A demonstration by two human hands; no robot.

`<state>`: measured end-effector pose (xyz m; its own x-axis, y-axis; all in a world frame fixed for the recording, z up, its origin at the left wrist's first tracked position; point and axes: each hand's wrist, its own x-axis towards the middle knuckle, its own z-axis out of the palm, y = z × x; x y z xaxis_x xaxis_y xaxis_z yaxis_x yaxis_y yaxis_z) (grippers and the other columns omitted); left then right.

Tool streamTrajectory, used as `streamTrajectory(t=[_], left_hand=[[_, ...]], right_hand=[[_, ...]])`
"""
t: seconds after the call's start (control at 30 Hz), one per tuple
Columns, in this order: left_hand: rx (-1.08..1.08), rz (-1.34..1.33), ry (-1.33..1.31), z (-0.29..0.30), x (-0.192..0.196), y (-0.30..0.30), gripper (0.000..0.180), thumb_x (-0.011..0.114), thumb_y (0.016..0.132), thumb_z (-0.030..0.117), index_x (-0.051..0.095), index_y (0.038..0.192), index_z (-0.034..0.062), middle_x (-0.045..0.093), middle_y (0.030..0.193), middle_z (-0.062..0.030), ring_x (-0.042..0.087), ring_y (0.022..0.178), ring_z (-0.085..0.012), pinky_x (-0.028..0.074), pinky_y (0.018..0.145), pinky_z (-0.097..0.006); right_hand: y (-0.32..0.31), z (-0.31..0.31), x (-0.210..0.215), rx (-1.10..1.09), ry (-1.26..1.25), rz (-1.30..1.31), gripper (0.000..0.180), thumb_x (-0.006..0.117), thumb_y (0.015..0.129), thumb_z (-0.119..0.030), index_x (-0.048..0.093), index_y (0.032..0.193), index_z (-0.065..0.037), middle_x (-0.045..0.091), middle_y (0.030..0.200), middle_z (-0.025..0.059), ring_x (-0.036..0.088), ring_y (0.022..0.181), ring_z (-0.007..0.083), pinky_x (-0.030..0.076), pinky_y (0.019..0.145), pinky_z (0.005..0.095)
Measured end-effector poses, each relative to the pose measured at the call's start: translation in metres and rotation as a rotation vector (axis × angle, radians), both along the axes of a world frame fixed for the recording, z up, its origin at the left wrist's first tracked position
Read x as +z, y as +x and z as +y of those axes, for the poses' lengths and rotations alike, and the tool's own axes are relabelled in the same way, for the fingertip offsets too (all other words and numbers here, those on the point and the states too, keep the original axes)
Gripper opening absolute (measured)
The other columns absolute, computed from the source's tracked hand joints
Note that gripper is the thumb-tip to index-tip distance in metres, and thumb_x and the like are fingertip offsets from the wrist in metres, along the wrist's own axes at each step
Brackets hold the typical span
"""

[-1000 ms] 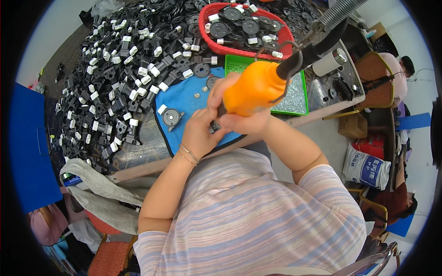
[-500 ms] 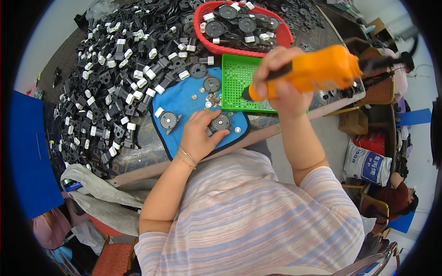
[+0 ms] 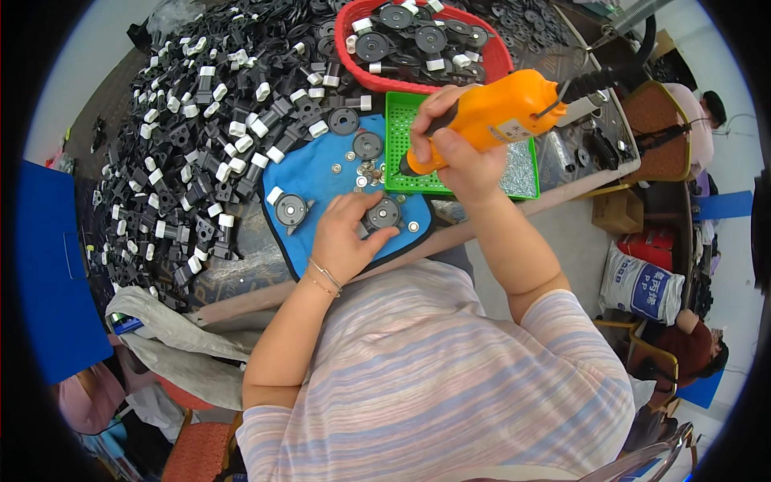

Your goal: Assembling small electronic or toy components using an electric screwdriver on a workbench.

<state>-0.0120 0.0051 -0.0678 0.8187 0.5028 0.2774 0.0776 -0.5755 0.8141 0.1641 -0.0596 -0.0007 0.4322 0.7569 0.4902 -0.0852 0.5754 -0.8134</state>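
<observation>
My left hand (image 3: pixel 341 241) rests on a blue cloth (image 3: pixel 309 173), its thumb and fingers closed around a round black wheel assembly (image 3: pixel 384 214). My right hand (image 3: pixel 459 157) grips an orange electric screwdriver (image 3: pixel 506 108), whose dark tip points down and left near the wheel, apart from it. Another wheel assembly with a white end (image 3: pixel 291 210) lies left of my left hand. Beyond the held wheel lie loose black discs (image 3: pixel 369 145) and several small metal washers (image 3: pixel 365 168). A green perforated tray (image 3: pixel 390 132) stands partly under the screwdriver, with small silver screws (image 3: pixel 520 170) at its right.
Black parts with white ends (image 3: pixel 201 136) are heaped across the left of the table. A red basket (image 3: pixel 345 60) of wheel assemblies stands at the back. The screwdriver's dark cable (image 3: pixel 598 82) runs off right. Grey cloth (image 3: pixel 173 345) hangs near the table's front edge (image 3: pixel 249 301).
My right hand has brought the screwdriver left, toward the held wheel, uncovering the screws in the green tray. My left hand keeps its hold on the wheel assembly.
</observation>
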Motion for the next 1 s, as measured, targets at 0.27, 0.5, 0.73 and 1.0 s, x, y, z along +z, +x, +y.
streamTrajectory(t=[0.27, 0.5, 0.73, 1.0], left_hand=[[0.001, -0.004, -0.001, -0.0004, -0.0003, -0.0002, 0.046, 0.078, 0.063, 0.019, 0.061, 0.101, 0.0004, 0.060, 0.091, -0.0130, 0.056, 0.085, -0.0314, 0.045, 0.076, -0.037], [0.003, 0.002, -0.003, -0.0003, -0.0009, -0.0004, 0.045, 0.078, 0.063, 0.019, 0.061, 0.101, 0.0005, 0.060, 0.090, -0.0128, 0.056, 0.085, -0.0313, 0.045, 0.075, -0.037], [-0.002, 0.007, -0.002, 0.0001, -0.0002, -0.0004, 0.045, 0.077, 0.063, 0.019, 0.061, 0.101, 0.0003, 0.060, 0.090, -0.0129, 0.056, 0.085, -0.0314, 0.045, 0.075, -0.037], [-0.009, 0.018, 0.001, 0.0007, -0.0006, -0.0005, 0.046, 0.077, 0.064, 0.020, 0.061, 0.101, 0.0000, 0.060, 0.091, -0.0131, 0.056, 0.086, -0.0315, 0.045, 0.076, -0.037]], right_hand=[[-0.0021, 0.0045, -0.0036, -0.004, 0.002, -0.007, 0.025, 0.061, 0.078, -0.005, 0.051, 0.100, 0.001, 0.055, 0.085, 0.0132, 0.055, 0.060, 0.0154, 0.046, 0.056, 0.0256], [-0.0010, 0.0076, -0.0045, 0.016, 0.005, -0.051, 0.023, 0.061, 0.080, -0.005, 0.050, 0.099, 0.000, 0.055, 0.080, 0.0120, 0.054, 0.059, 0.0146, 0.045, 0.054, 0.0250], [-0.0023, 0.0103, -0.0024, -0.011, 0.019, -0.080, 0.022, 0.061, 0.080, -0.005, 0.050, 0.097, 0.000, 0.055, 0.080, 0.0126, 0.054, 0.058, 0.0146, 0.044, 0.054, 0.0247], [-0.0048, 0.0092, 0.0004, -0.003, 0.014, -0.078, 0.022, 0.062, 0.079, -0.005, 0.050, 0.097, 0.000, 0.055, 0.081, 0.0124, 0.054, 0.057, 0.0145, 0.044, 0.054, 0.0249]])
